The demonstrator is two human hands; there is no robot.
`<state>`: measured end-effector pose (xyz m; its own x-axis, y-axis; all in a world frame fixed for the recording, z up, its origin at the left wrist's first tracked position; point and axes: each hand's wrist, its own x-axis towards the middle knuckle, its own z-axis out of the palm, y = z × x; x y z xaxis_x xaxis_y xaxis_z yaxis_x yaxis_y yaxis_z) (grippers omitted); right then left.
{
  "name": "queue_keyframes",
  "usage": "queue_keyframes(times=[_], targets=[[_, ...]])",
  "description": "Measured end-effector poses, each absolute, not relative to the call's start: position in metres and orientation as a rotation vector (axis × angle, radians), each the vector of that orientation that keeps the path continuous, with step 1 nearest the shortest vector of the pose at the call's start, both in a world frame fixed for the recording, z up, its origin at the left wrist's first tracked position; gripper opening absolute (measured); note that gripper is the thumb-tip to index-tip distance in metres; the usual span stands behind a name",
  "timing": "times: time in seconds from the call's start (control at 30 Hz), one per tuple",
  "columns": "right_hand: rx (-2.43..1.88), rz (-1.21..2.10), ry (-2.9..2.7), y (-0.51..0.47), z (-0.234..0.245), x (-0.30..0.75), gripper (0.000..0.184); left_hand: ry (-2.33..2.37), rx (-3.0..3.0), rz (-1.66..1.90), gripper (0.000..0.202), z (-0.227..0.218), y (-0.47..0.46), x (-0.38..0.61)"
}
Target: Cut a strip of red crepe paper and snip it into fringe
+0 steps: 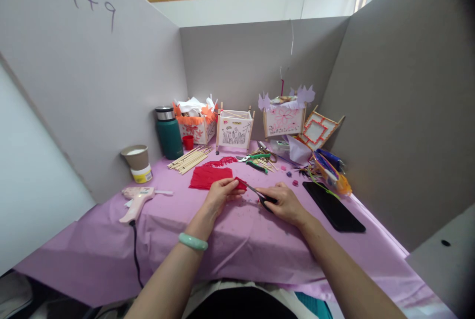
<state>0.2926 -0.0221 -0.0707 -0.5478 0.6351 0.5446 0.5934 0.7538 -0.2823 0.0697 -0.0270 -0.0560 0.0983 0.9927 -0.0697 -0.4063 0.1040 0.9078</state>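
Note:
Pinched in the fingers of my left hand (pixel 221 194) is a small folded piece of red crepe paper (pixel 241 184). My right hand (pixel 285 203) grips black-handled scissors (pixel 267 202), whose blades point left and meet the edge of that piece. Whether the blades are fully closed is too small to tell. Just behind my left hand, a larger sheet of red crepe paper (pixel 211 177) lies flat on the cloth. Beyond it rests a fringed red paper strip (pixel 220 161). Tiny scraps are scattered under the scissors.
A pink glue gun (pixel 138 203) and a green bottle (pixel 169 133) stand left. Wooden sticks (pixel 190 159), green-handled pliers (pixel 257 164) and a decorated box lantern (pixel 235 130) are behind. A black phone-like slab (pixel 333 206) lies right. Grey partitions (pixel 260 62) enclose the table.

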Motion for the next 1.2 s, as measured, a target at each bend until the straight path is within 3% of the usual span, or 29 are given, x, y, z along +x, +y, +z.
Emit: queue_keyframes(times=[1.2], targets=[[-0.942,0.119,-2.315,-0.0246,-0.0693,0.2920,0.034,0.832,0.828,1.319,0.016,-0.0595,-0.0227,0.0666]])
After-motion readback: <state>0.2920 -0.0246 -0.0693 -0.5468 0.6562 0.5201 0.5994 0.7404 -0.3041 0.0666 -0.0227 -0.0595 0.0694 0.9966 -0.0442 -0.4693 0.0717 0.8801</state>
